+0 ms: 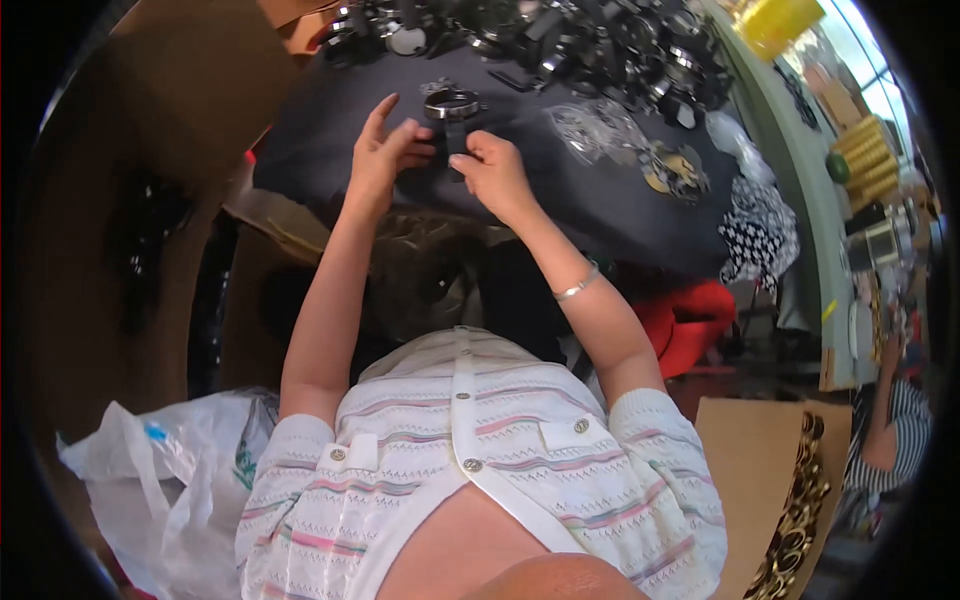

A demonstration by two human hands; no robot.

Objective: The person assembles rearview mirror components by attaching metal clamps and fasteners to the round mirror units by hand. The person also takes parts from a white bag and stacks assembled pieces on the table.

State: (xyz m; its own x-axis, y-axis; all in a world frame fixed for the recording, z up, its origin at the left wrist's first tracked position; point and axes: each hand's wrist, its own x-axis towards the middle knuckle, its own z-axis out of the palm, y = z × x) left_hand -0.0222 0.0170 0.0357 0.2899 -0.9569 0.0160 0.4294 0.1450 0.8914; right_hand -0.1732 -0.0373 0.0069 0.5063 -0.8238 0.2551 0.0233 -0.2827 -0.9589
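Your two hands meet over the table (330, 135), which is covered in dark cloth. Your right hand (495, 175) pinches the dark strap (456, 138) between thumb and fingers. The strap belongs to a watch-like piece (452, 104), whose round, dark and silver head lies at the strap's far end, just beyond your fingers. Your left hand (385, 152) is spread, index finger raised and the other fingers bent toward the strap; its fingertips are blurred, and whether they touch it you cannot tell. A silver bracelet (577, 284) circles your right forearm.

Far from you, a heap of dark and silver pieces (600, 50) spreads along the table's far edge. To the right of your hands lies a clear plastic bag (597, 130), and beside it a cluster of gold and silver parts (676, 172). Farther right, a black-and-white patterned cloth (757, 232) hangs at the table's edge.

At near left rests a white plastic bag (170, 490); at near right, a cardboard box (735, 465) stands beside a row of gold-coloured rings (795, 510). At far right, a co-worker in a striped top (895, 440) is partly visible.
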